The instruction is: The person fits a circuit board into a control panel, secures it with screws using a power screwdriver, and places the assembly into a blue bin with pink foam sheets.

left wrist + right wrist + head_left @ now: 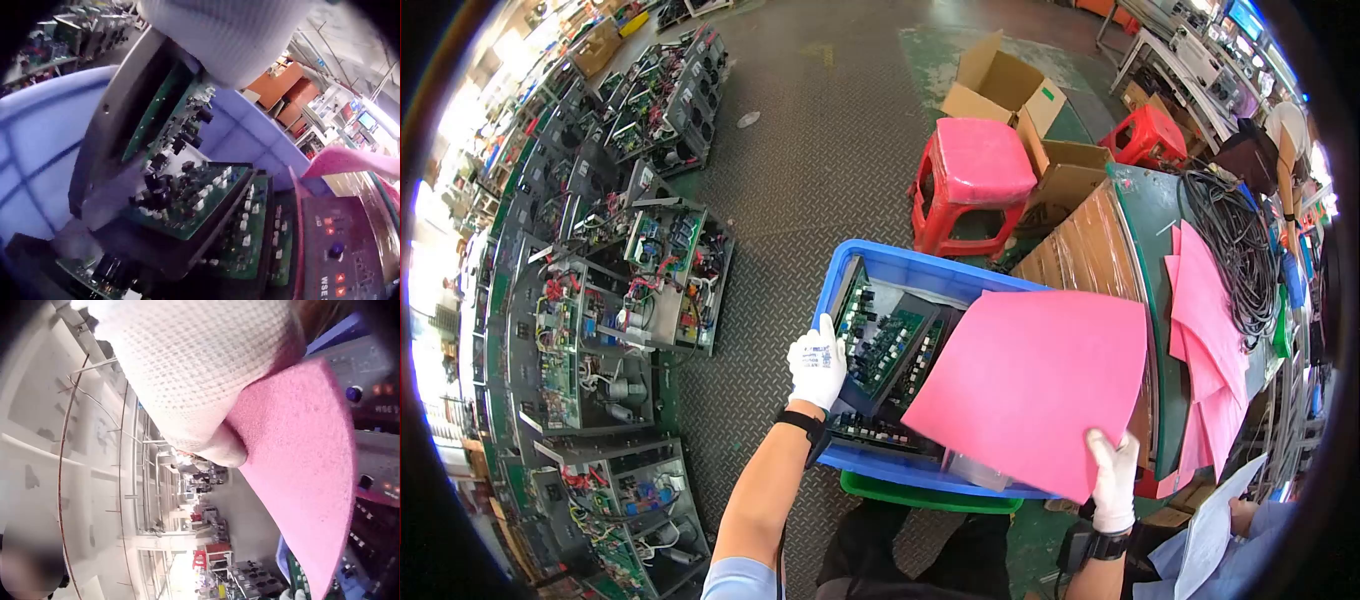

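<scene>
A pink foam sheet (1040,380) lies over the right part of a blue bin (845,262). My gloved right hand (1113,480) pinches its lower right corner; the right wrist view shows the thumb against the sheet (300,456). At the bin's left side, my gloved left hand (817,368) is at the top of a dark panel (119,119) standing tilted inside the wall; its fingertips are hidden in the left wrist view. Beside it, green circuit boards (890,350) on dark panels lean together. A control panel marked WSE (340,250) stands at the right.
Open machine chassis (670,270) line the left floor. Beyond the bin are a red stool (983,160) and cardboard boxes (985,100). To the right, more pink sheets (1205,340) and coiled black cable (1230,240) lie on a green-topped stack. Someone's sleeve (1270,540) shows at lower right.
</scene>
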`<act>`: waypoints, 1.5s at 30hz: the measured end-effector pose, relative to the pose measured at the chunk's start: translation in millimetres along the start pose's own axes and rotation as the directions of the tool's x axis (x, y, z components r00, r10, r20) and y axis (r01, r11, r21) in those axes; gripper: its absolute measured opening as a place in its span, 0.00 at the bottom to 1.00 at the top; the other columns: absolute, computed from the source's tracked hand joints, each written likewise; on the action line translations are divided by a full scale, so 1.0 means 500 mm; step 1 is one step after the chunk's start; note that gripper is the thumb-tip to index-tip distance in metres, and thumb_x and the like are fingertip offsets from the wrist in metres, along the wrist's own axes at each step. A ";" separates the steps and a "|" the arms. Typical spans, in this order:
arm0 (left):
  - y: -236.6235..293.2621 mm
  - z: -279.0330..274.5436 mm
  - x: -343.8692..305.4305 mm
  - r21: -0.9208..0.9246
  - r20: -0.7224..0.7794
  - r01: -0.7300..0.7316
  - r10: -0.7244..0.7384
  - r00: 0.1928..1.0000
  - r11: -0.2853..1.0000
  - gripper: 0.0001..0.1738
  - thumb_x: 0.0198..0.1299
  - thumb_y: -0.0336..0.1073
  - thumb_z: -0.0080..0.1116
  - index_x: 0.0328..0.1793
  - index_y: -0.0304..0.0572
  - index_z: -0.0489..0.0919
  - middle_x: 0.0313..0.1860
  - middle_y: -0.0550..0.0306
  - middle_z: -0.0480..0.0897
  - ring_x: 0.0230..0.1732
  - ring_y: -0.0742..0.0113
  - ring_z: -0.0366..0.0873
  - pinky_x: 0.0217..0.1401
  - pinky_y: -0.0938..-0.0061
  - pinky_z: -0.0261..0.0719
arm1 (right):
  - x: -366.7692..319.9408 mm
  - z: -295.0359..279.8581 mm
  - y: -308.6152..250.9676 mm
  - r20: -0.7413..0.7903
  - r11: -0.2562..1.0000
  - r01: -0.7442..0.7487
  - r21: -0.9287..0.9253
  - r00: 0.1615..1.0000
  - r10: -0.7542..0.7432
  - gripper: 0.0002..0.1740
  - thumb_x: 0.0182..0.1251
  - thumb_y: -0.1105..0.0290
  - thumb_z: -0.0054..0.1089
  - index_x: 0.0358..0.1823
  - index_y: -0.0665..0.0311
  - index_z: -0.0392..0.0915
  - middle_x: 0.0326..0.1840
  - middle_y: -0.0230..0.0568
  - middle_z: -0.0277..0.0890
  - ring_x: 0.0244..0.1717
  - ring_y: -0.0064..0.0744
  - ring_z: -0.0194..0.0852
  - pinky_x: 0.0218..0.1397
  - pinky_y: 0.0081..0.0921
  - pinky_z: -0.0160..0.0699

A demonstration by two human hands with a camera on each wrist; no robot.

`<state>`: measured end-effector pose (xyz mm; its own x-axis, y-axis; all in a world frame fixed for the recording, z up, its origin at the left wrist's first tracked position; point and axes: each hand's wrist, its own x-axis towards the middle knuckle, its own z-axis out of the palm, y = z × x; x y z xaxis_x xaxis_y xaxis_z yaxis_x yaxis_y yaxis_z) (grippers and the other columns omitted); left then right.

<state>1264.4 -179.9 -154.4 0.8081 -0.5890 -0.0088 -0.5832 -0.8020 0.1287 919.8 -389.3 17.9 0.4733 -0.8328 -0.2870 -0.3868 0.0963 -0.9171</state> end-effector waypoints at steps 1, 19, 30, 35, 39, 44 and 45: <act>0.003 0.004 -0.003 -0.002 -0.001 0.004 -0.004 1.000 1.000 0.29 0.64 0.45 0.55 0.67 0.36 0.69 0.38 0.47 0.81 0.39 0.50 0.80 0.44 0.55 0.75 | -0.008 -0.004 0.022 0.003 1.000 -0.006 -0.016 1.000 0.006 0.08 0.66 0.71 0.63 0.40 0.70 0.80 0.34 0.28 0.80 0.35 0.16 0.72 0.41 0.21 0.73; -0.005 0.003 -0.009 0.036 -0.035 -0.061 0.062 0.997 0.998 0.26 0.62 0.41 0.57 0.65 0.40 0.72 0.34 0.46 0.80 0.37 0.49 0.79 0.44 0.56 0.76 | -0.006 0.241 0.031 0.436 0.951 0.254 -0.179 0.887 -0.154 0.33 0.65 0.66 0.61 0.67 0.74 0.63 0.63 0.57 0.70 0.63 0.48 0.70 0.67 0.41 0.67; -0.035 0.022 -0.008 -0.084 -0.095 -0.106 0.098 0.991 0.991 0.28 0.59 0.39 0.58 0.66 0.42 0.72 0.30 0.47 0.78 0.33 0.49 0.77 0.40 0.55 0.74 | 0.178 0.535 0.305 0.355 0.920 -0.240 -0.309 0.869 0.345 0.36 0.65 0.61 0.61 0.66 0.79 0.61 0.51 0.51 0.75 0.46 0.33 0.78 0.40 0.28 0.82; -0.038 0.021 -0.006 -0.112 -0.123 -0.129 0.115 0.986 0.985 0.28 0.58 0.38 0.59 0.66 0.42 0.72 0.29 0.47 0.78 0.30 0.49 0.77 0.38 0.56 0.74 | 0.164 0.598 0.301 0.305 0.888 -0.428 -0.168 0.834 0.459 0.40 0.62 0.54 0.61 0.66 0.78 0.61 0.35 0.47 0.78 0.35 0.35 0.81 0.35 0.31 0.80; -0.037 0.020 -0.005 -0.097 -0.135 -0.155 0.141 0.981 0.983 0.28 0.57 0.37 0.60 0.66 0.43 0.72 0.28 0.49 0.78 0.30 0.50 0.77 0.36 0.56 0.75 | 0.192 0.617 0.311 0.209 0.845 -0.365 -0.391 0.859 0.468 0.38 0.65 0.51 0.58 0.61 0.79 0.60 0.28 0.48 0.78 0.22 0.43 0.81 0.24 0.32 0.79; -0.034 0.023 -0.005 -0.051 -0.123 -0.165 0.158 0.980 0.985 0.27 0.58 0.39 0.60 0.65 0.46 0.73 0.28 0.51 0.78 0.29 0.51 0.78 0.37 0.58 0.74 | 0.202 0.605 0.294 0.256 0.847 -0.334 -0.414 0.850 0.460 0.32 0.64 0.50 0.58 0.49 0.78 0.66 0.25 0.48 0.78 0.21 0.44 0.80 0.27 0.36 0.79; -0.033 0.023 -0.004 -0.037 -0.124 -0.164 0.158 0.980 0.986 0.26 0.59 0.39 0.59 0.65 0.47 0.73 0.28 0.51 0.78 0.29 0.52 0.78 0.37 0.58 0.74 | 0.201 0.606 0.322 0.241 0.846 -0.229 -0.481 0.894 0.378 0.28 0.65 0.53 0.59 0.45 0.76 0.68 0.27 0.46 0.77 0.23 0.40 0.80 0.26 0.33 0.78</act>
<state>1271.4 -166.8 -168.0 0.7097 -0.6914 0.1350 -0.7042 -0.6905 0.1655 1145.0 -292.4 -242.5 0.4673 -0.5767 -0.6701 -0.8163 0.0095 -0.5775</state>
